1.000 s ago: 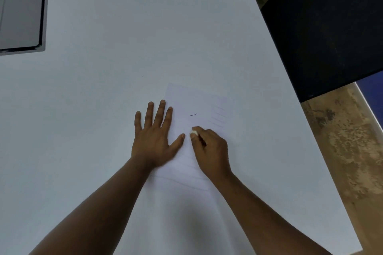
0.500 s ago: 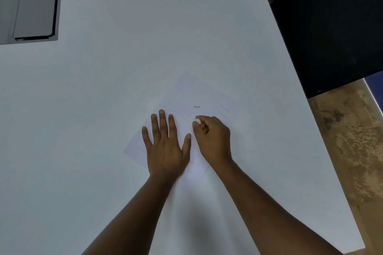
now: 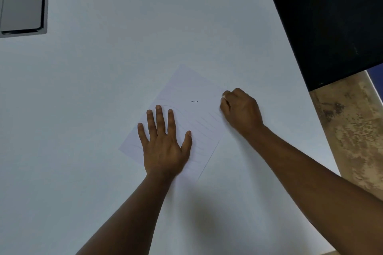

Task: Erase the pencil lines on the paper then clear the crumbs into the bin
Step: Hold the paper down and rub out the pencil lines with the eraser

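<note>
Head view: left hand (image 3: pixel 163 147) flat on the paper (image 3: pixel 186 89), the right hand (image 3: pixel 241 109), pinching the eraser (image 3: pixel 223 95), has swung to the paper's right edge, dark mark (image 3: pixel 194 101) unerased.

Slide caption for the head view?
Left hand pins paper; right hand pinches eraser at its edge.

This looks like an office or study room. A broad white table (image 3: pixel 124 89) fills most of the view, plain and smooth like a desk or meeting table. At its far left corner lies a flat grey device (image 3: pixel 22 0), perhaps a closed laptop, though that is unclear. Just off the table's far right edge stands a large black panel (image 3: pixel 331 16), and below it shows a worn, mottled tan floor (image 3: pixel 352 141).
</note>
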`<move>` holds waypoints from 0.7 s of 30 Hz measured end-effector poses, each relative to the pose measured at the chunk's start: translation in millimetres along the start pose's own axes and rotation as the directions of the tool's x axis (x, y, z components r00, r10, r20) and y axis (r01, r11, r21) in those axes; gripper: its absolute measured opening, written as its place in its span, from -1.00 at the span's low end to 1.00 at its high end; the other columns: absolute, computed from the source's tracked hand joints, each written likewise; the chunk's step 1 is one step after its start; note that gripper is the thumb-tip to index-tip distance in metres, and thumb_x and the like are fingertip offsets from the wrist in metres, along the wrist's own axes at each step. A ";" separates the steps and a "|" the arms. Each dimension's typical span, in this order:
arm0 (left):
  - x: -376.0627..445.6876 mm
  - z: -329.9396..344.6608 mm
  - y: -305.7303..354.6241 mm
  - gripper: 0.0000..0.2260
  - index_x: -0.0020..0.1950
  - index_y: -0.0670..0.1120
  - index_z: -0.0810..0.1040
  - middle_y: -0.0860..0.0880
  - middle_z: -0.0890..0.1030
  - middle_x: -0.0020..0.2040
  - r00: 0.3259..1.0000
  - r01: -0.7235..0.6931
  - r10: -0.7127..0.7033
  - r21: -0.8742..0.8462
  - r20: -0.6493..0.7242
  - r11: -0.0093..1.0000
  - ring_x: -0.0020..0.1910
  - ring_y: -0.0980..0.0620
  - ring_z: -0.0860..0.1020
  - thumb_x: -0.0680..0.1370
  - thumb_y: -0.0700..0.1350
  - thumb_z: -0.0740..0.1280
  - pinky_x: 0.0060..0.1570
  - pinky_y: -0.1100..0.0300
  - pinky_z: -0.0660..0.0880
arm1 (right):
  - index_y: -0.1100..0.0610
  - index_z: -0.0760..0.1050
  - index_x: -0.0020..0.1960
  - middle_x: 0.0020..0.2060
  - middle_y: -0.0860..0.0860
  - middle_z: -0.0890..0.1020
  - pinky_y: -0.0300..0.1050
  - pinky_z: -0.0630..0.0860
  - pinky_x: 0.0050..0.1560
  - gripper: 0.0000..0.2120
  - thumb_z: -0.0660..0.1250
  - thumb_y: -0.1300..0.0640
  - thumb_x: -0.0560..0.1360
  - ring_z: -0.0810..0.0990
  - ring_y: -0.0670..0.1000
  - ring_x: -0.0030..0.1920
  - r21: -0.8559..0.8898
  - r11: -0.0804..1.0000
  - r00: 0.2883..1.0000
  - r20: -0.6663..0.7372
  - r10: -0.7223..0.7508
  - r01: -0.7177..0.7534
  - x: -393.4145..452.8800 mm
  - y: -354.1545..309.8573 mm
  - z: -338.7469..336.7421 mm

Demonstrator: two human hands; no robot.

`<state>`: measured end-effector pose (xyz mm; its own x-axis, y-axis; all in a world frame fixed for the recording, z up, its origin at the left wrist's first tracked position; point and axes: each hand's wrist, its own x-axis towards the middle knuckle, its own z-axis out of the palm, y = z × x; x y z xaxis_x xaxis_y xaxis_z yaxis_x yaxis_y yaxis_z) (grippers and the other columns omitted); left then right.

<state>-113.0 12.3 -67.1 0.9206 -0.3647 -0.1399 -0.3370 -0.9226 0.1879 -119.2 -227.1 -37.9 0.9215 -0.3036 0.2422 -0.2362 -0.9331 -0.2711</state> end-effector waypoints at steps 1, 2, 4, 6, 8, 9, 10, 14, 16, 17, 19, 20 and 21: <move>-0.3 0.2 0.1 -0.29 0.69 -0.03 -0.09 -0.09 -0.21 0.68 1.000 0.000 0.000 -0.001 0.000 1.000 0.65 -0.10 -0.27 0.64 0.34 -0.14 0.58 -0.26 -0.14 | 0.20 0.53 -0.24 -0.38 0.07 0.46 -0.04 0.48 -0.41 -0.75 0.19 0.14 0.55 0.45 0.09 -0.42 0.038 0.999 1.000 -0.003 0.015 -0.015 -1.1 -2.7 -1.7; -0.7 0.6 0.1 -0.28 0.69 -0.03 -0.09 -0.09 -0.20 0.68 1.000 0.000 0.000 -0.002 -0.004 1.000 0.65 -0.11 -0.26 0.64 0.34 -0.13 0.58 -0.26 -0.14 | 0.18 0.54 -0.22 -0.38 0.07 0.47 -0.05 0.48 -0.38 -0.74 0.19 0.11 0.55 0.48 0.09 -0.40 0.080 0.997 1.000 0.011 0.009 -0.010 -4.7 -7.3 -0.8; -0.5 1.2 0.1 -0.28 0.69 -0.04 -0.08 -0.10 -0.19 0.69 1.000 -0.006 0.006 -0.004 -0.022 1.000 0.65 -0.11 -0.24 0.64 0.34 -0.11 0.58 -0.26 -0.13 | 0.14 0.59 -0.15 -0.34 0.05 0.53 -0.06 0.51 -0.33 -0.75 0.21 0.07 0.56 0.55 0.10 -0.34 0.154 0.987 0.996 0.059 -0.064 0.054 -18.1 -27.1 -1.0; -0.5 1.8 0.1 -0.28 0.69 -0.04 -0.06 -0.10 -0.18 0.69 1.000 -0.010 0.010 -0.005 -0.029 1.000 0.66 -0.12 -0.22 0.64 0.34 -0.10 0.58 -0.26 -0.13 | 0.13 0.63 -0.07 -0.30 0.04 0.59 -0.08 0.54 -0.35 -0.74 0.20 0.06 0.57 0.60 0.08 -0.32 0.178 0.969 0.976 0.100 -0.191 0.171 -35.9 -47.9 5.4; -1.6 1.9 -0.2 -0.27 0.69 -0.04 -0.07 -0.10 -0.17 0.69 0.999 -0.011 0.011 0.004 -0.031 1.000 0.66 -0.12 -0.22 0.64 0.35 -0.11 0.59 -0.26 -0.13 | 0.15 0.64 -0.01 -0.27 0.04 0.61 -0.10 0.54 -0.40 -0.73 0.20 0.06 0.58 0.60 0.06 -0.32 0.155 0.949 0.948 0.122 -0.294 0.274 -45.8 -55.8 11.8; -1.6 1.9 -0.1 -0.27 0.69 -0.04 -0.06 -0.10 -0.17 0.69 0.999 -0.009 0.009 0.009 -0.031 1.000 0.66 -0.12 -0.22 0.64 0.35 -0.11 0.59 -0.25 -0.13 | 0.15 0.64 -0.02 -0.27 0.04 0.60 -0.09 0.53 -0.42 -0.75 0.21 0.08 0.58 0.59 0.06 -0.32 0.124 0.945 0.942 0.114 -0.316 0.303 -44.1 -51.9 13.2; -1.6 1.6 0.1 -0.28 0.69 -0.04 -0.06 -0.10 -0.17 0.69 1.000 -0.009 0.010 0.014 -0.027 1.000 0.66 -0.11 -0.23 0.64 0.34 -0.11 0.59 -0.25 -0.14 | 0.15 0.63 -0.04 -0.28 0.05 0.58 -0.08 0.52 -0.43 -0.78 0.23 0.10 0.58 0.59 0.07 -0.32 0.079 0.949 0.946 0.094 -0.311 0.305 -39.5 -43.5 13.0; -1.8 0.9 0.4 -0.29 0.69 -0.04 -0.06 -0.09 -0.19 0.69 1.000 -0.006 0.007 0.014 -0.019 1.000 0.65 -0.10 -0.25 0.64 0.33 -0.11 0.59 -0.24 -0.16 | 0.18 0.58 -0.13 -0.33 0.07 0.49 -0.06 0.48 -0.47 -0.79 0.23 0.13 0.58 0.52 0.10 -0.38 -0.052 0.989 0.990 0.008 -0.137 0.138 -15.0 -0.4 1.7; -1.2 1.1 0.8 -0.29 0.69 -0.04 -0.07 -0.09 -0.19 0.69 1.000 -0.003 0.003 0.009 -0.019 1.000 0.65 -0.10 -0.25 0.64 0.33 -0.10 0.59 -0.25 -0.15 | 0.20 0.56 -0.17 -0.36 0.07 0.46 -0.03 0.49 -0.46 -0.72 0.17 0.09 0.59 0.46 0.10 -0.42 -0.001 0.997 0.996 0.047 -0.071 0.071 -8.9 6.6 -2.4; -0.9 1.4 0.8 -0.29 0.69 -0.03 -0.06 -0.09 -0.19 0.69 1.000 -0.001 0.001 0.004 -0.023 1.000 0.65 -0.10 -0.25 0.64 0.33 -0.10 0.59 -0.25 -0.14 | 0.20 0.55 -0.19 -0.37 0.06 0.45 -0.03 0.49 -0.44 -0.69 0.16 0.06 0.58 0.44 0.09 -0.43 0.040 0.998 0.997 0.065 -0.048 0.045 -7.1 6.8 -5.0; -0.9 1.7 1.2 -0.29 0.69 -0.03 -0.06 -0.09 -0.19 0.69 1.000 0.002 -0.002 0.000 -0.025 1.000 0.65 -0.10 -0.25 0.64 0.33 -0.11 0.58 -0.26 -0.13 | 0.19 0.53 -0.24 -0.39 0.03 0.43 -0.06 0.47 -0.37 -0.65 0.18 0.01 0.59 0.43 0.06 -0.40 0.126 0.992 0.997 0.078 0.001 -0.011 -6.6 3.9 -11.3; -1.1 1.9 0.7 -0.29 0.69 -0.04 -0.06 -0.09 -0.19 0.69 1.000 0.004 -0.004 0.002 -0.027 1.000 0.65 -0.10 -0.25 0.64 0.33 -0.11 0.58 -0.26 -0.13 | 0.18 0.53 -0.26 -0.39 0.01 0.43 -0.07 0.44 -0.34 -0.66 0.22 0.00 0.59 0.44 0.04 -0.39 0.176 0.984 0.998 0.068 0.015 -0.027 -7.2 -1.6 -15.1; -1.2 2.0 0.4 -0.29 0.69 -0.03 -0.06 -0.09 -0.18 0.69 0.999 0.003 -0.003 0.003 -0.032 1.000 0.65 -0.10 -0.25 0.64 0.33 -0.11 0.58 -0.27 -0.12 | 0.16 0.54 -0.26 -0.38 0.00 0.45 -0.09 0.44 -0.31 -0.68 0.26 0.02 0.59 0.46 0.02 -0.37 0.228 0.973 0.998 0.064 0.010 -0.024 -9.3 -10.1 -16.9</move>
<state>-114.6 12.1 -68.8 0.9274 -0.3575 -0.1096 -0.3344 -0.9242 0.1846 -130.6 -218.1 -21.7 0.9370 -0.3000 0.1792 -0.1822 -0.8570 -0.4821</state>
